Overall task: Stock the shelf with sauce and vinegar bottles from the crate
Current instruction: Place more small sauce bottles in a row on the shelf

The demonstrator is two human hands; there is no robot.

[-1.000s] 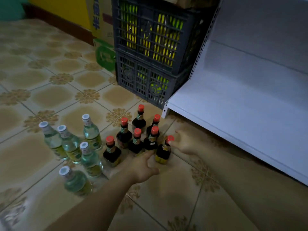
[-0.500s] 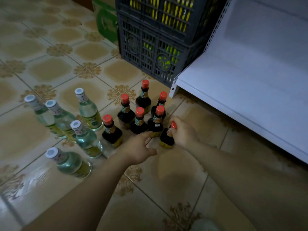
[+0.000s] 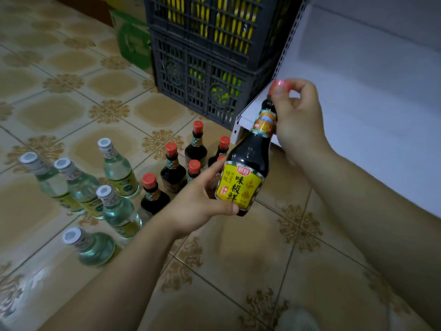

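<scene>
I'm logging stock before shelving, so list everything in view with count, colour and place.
held sauce bottle: one, dark, red cap, yellow label, tilted in the air by the shelf corner
floor sauce bottles: six, dark, red caps, clustered left of it, one mostly hidden
vinegar bottles: five, clear, white caps, floor at left
crates: two, dark grey, stacked behind the bottles
shelf: one, white, right
carton: one, green, left of crates
left grip: holds the held bottle's base
right grip: pinches its cap
</scene>
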